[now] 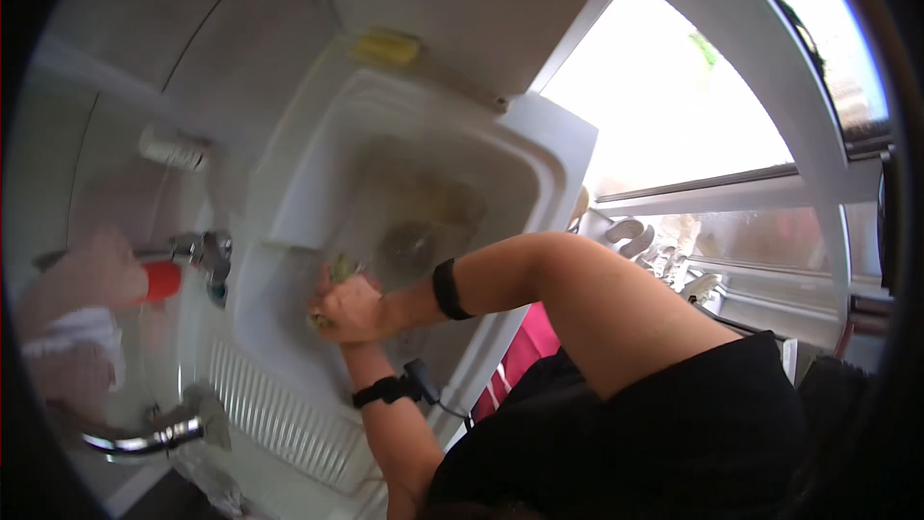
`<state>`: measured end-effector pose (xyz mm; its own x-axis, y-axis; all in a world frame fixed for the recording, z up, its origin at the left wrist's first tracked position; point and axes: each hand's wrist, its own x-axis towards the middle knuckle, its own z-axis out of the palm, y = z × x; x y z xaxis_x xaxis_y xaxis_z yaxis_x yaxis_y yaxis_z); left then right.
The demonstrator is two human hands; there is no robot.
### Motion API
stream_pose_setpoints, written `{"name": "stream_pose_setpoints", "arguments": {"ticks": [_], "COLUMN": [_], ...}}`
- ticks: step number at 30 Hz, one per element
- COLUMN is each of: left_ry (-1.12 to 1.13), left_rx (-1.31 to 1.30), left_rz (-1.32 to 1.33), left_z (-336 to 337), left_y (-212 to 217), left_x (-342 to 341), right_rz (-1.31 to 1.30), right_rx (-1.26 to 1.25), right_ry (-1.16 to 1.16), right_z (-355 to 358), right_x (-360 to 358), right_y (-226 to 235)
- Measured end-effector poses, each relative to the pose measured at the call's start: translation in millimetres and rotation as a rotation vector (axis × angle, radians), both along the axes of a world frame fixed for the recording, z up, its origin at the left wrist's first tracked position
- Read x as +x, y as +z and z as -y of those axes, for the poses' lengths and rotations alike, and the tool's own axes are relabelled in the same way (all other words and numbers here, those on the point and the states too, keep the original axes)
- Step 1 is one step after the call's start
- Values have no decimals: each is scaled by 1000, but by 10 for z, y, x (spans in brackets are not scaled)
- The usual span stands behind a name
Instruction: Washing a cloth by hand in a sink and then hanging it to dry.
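Hands — left [334,320] and right [362,302] — clamped together on a blurred greenish wad [340,270] inside the sink [561,140]; best kept low, within the sink's rim, squeezing evenly.

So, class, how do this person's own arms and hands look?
Both hands look ungloved, though blurred. A black wristband circles the right forearm; another black band on the left carries a small black box with a thin dark cable. The right arm has a short black sleeve.

head | left fisheye, worn on head | faces down | near fingers [332,309] and sink [560,132]
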<state>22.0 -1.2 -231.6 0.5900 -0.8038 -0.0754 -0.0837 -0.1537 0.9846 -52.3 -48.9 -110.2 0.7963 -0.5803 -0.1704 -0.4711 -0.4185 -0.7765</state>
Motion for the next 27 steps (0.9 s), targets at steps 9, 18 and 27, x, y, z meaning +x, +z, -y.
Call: {"name": "stream_pose_setpoints", "arguments": {"ticks": [9, 18, 27], "left_ry": [294, 465, -504], "left_rx": [244, 758, -405], "left_rz": [-1162, -1129, -1642], "left_z": [324, 188, -220], "left_y": [517, 313, -151], "left_x": [-310, -177, 370], "right_rz": [-503, -621, -24], "right_rx": [-609, 63, 262], "right_ry": [223, -212, 22], "right_z": [951, 828, 36], "right_x": [-367, -429, -42], "right_y": [-491, -1361, 119]}}
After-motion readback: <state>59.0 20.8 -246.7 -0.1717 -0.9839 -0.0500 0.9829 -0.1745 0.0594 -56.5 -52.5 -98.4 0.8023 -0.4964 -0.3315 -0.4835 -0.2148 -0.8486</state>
